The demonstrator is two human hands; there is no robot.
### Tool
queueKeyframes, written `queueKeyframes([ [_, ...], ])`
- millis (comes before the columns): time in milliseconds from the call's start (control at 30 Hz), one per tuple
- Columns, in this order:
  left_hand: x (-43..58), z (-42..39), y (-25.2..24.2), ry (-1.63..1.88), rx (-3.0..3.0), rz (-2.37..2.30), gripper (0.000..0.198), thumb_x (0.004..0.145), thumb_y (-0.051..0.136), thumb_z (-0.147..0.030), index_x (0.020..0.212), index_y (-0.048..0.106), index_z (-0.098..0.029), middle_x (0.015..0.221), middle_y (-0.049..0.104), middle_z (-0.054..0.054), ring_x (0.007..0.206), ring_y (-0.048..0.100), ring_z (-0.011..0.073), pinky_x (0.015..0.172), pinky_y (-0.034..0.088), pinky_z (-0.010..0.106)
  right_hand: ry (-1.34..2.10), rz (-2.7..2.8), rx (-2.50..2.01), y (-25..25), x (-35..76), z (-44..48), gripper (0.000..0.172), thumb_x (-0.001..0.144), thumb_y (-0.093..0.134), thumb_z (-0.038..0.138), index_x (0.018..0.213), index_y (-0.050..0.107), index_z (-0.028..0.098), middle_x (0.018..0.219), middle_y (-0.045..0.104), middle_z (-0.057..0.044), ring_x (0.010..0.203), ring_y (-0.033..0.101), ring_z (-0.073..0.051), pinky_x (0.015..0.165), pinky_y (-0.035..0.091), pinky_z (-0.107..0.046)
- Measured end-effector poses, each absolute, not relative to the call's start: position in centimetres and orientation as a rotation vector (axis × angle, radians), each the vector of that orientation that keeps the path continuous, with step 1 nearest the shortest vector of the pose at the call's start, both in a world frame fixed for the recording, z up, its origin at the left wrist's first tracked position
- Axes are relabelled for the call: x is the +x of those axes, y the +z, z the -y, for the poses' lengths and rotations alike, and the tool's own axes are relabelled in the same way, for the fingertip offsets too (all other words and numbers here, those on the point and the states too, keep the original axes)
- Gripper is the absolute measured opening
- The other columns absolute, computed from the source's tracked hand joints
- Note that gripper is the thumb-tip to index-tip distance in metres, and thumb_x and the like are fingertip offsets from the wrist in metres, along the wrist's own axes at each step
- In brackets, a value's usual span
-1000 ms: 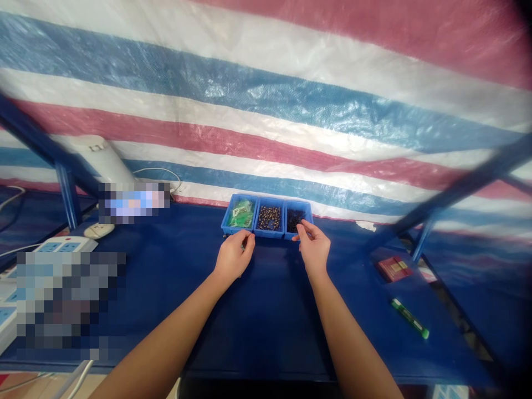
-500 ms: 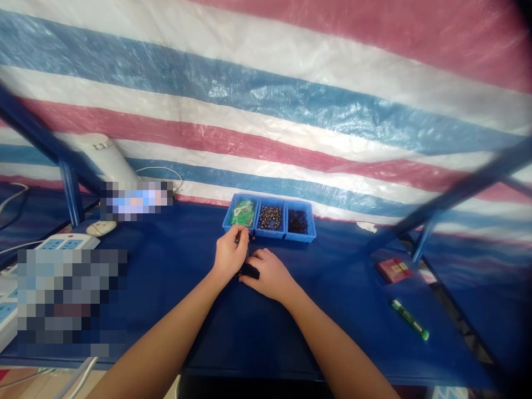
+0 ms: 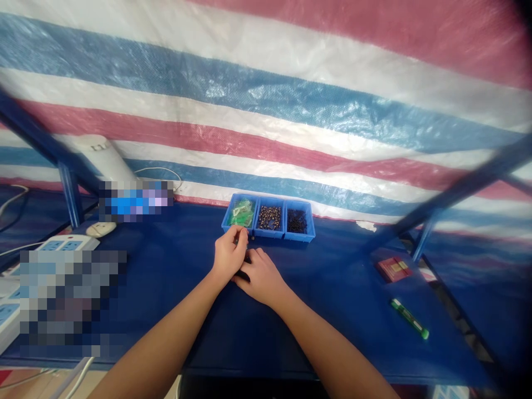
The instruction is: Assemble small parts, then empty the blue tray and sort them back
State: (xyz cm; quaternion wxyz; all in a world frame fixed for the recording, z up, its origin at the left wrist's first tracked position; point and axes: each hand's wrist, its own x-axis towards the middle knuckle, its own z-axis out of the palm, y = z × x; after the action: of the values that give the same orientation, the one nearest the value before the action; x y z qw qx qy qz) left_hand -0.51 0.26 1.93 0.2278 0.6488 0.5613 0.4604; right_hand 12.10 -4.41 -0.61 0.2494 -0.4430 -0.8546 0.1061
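My left hand (image 3: 229, 254) is closed in a pinch just in front of the left blue bin; what its fingertips hold is too small and hidden to make out. Close against it, my right hand (image 3: 262, 277) curls over a small black object (image 3: 242, 275), of which only a dark edge shows between the hands. Behind them stand three joined blue bins (image 3: 269, 233). Green and pale flat pieces (image 3: 243, 213) lie in the left one, small brass-coloured parts (image 3: 270, 217) in the middle, black screw-like pieces (image 3: 296, 221) in the right.
On the blue table (image 3: 332, 299), a red box (image 3: 393, 269) and a green tube (image 3: 409, 318) lie to the right. A white power strip (image 3: 75, 242), a mouse-like object (image 3: 101, 229) and blurred-out items are at left. Blue frame bars slant up both sides; striped sheeting (image 3: 266, 111) hangs behind.
My right hand has shifted slightly left, closer to my left hand, and now covers more of the black object. My left hand has stayed nearly in place.
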Motion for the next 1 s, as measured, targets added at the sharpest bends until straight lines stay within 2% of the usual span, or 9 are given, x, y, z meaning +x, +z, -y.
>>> queueKeyframes([
  [100,-0.6,-0.3,2.1,1.295,1.779,-1.547,0.023,0.092,0.047,-0.034,0.083,0.062,-0.019,0.067,0.065,-0.001,0.062,0.062,0.0133,0.063,0.047,0.023,0.26,2.365,-1.179,-0.9,12.0,4.2,0.019,0.09,0.059,0.039,0.096,0.073,0.028,0.098,0.057,-0.008,0.091,0.046,-0.023,0.079,0.042,-0.036],
  [267,-0.4,-0.2,1.9,1.294,1.774,-1.554,0.023,0.092,0.048,-0.033,0.083,0.063,-0.019,0.066,0.063,-0.002,0.061,0.061,0.0125,0.062,0.046,0.022,0.256,2.32,-1.237,-0.9,12.6,3.6,0.02,0.093,0.055,0.033,0.1,0.073,0.027,0.104,0.058,-0.008,0.094,0.047,-0.023,0.082,0.042,-0.037],
  [433,-0.7,-0.2,2.3,1.318,1.793,-1.566,0.023,0.092,0.048,-0.033,0.083,0.063,-0.019,0.067,0.064,-0.002,0.061,0.06,0.0123,0.063,0.046,0.022,0.263,2.333,-1.137,0.1,12.3,4.0,0.027,0.088,0.062,0.042,0.109,0.069,0.026,0.128,0.053,-0.01,0.114,0.043,-0.027,0.091,0.04,-0.041],
  [700,-1.9,-0.8,3.2,1.4,1.795,-1.644,0.021,0.091,0.048,-0.03,0.084,0.063,-0.019,0.066,0.064,-0.001,0.062,0.059,0.0123,0.064,0.046,0.022,0.213,2.476,-1.001,-0.4,10.5,4.6,0.025,0.092,0.056,0.04,0.11,0.069,0.028,0.131,0.055,-0.007,0.13,0.035,-0.029,0.101,0.035,-0.045],
  [867,-1.7,-0.7,2.8,1.373,1.821,-1.636,0.022,0.091,0.047,-0.033,0.084,0.063,-0.019,0.071,0.066,0.0,0.064,0.061,0.0131,0.064,0.046,0.022,0.156,2.459,-1.069,-1.0,10.2,3.7,0.021,0.092,0.058,0.036,0.108,0.07,0.029,0.128,0.058,-0.008,0.13,0.035,-0.03,0.1,0.034,-0.047],
  [1000,-1.2,-0.4,2.5,1.359,1.849,-1.605,0.023,0.091,0.048,-0.033,0.083,0.064,-0.019,0.071,0.067,0.0,0.064,0.061,0.0132,0.064,0.045,0.023,0.213,2.424,-1.116,-1.2,10.8,3.0,0.021,0.094,0.055,0.033,0.106,0.071,0.03,0.128,0.061,-0.005,0.13,0.038,-0.026,0.095,0.038,-0.042],
])
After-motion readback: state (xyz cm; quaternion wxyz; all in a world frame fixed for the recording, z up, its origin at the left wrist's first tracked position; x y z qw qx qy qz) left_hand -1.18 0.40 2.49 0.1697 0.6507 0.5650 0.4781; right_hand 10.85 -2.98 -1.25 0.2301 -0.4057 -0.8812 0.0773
